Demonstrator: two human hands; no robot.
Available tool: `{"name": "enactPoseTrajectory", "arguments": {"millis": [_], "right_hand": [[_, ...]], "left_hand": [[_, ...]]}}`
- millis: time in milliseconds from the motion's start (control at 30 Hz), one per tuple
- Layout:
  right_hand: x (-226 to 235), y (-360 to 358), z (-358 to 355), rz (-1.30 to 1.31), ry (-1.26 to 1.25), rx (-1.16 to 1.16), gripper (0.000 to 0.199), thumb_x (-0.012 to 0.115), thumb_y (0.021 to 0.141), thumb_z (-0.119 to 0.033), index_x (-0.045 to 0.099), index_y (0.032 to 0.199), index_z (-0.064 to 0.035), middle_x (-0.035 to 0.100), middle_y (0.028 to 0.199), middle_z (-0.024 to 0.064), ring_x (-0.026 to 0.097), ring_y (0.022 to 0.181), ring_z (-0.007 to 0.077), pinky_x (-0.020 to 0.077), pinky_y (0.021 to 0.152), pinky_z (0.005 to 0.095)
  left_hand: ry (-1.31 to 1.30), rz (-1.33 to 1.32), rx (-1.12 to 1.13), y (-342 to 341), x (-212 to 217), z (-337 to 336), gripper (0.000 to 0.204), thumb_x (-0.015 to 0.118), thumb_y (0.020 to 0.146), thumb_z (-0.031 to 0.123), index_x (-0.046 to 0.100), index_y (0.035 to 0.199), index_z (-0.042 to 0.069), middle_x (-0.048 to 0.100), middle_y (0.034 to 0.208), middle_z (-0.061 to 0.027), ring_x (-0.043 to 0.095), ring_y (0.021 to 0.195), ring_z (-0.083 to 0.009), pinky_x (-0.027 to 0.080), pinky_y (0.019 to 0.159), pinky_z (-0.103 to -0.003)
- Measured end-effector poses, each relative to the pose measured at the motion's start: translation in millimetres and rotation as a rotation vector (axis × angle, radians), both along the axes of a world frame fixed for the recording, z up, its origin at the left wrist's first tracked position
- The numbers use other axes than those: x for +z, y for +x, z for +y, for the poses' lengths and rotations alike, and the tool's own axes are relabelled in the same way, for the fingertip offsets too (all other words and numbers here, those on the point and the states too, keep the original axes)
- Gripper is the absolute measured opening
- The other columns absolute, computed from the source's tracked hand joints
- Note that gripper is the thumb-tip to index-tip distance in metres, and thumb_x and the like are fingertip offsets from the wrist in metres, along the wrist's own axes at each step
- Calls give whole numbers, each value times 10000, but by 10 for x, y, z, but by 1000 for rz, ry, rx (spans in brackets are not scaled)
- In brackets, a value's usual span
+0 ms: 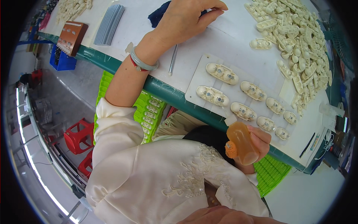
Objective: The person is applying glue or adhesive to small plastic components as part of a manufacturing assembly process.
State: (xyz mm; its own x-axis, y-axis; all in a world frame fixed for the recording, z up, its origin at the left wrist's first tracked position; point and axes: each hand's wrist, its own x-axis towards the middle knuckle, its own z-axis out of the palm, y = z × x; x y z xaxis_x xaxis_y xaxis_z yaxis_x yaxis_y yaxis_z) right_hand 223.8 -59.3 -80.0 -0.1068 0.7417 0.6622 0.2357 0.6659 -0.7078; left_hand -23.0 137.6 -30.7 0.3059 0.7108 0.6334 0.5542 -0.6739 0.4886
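Embroidered cream sleeve [156, 175] lies nearest. The right hand [257, 143] clamps a translucent amber bottle [242, 143]. The left hand [188, 18] rests loosely curled, empty, on the white table [223, 37] beside a dark cloth [158, 15].

eight cream parts [243, 111], one bottle [242, 143]

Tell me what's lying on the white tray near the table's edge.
On the white tray lie eight cream moulded housings in two slanting rows, each with small dark insets. The right hand holds an amber bottle at the tray's near edge; whatever lies beneath it is hidden.
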Motion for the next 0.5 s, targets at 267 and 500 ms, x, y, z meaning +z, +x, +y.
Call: {"name": "enactPoseTrajectory", "arguments": {"millis": [267, 500], "right_hand": [[8, 76, -37, -61, -47, 93, 496, 768, 753, -57, 457, 1128, 38, 512, 1100, 256, 630, 896, 344, 563, 751, 403], [-65, 116, -22, -5, 67, 38, 490, 787, 769, -227, 496, 1094, -4, 554, 1054, 210, 615, 912, 258, 537, 749, 315]], "left_hand": [[25, 11, 12, 20, 4, 20, 94, 663, 815, 36, 673, 904, 9, 657, 816, -133, 626, 724, -273, 496, 633, -330], [-44, 3, 24, 24, 2, -9, 95, 669, 809, 28, 674, 901, 8, 653, 802, -131, 621, 700, -266, 490, 619, -319]]}}
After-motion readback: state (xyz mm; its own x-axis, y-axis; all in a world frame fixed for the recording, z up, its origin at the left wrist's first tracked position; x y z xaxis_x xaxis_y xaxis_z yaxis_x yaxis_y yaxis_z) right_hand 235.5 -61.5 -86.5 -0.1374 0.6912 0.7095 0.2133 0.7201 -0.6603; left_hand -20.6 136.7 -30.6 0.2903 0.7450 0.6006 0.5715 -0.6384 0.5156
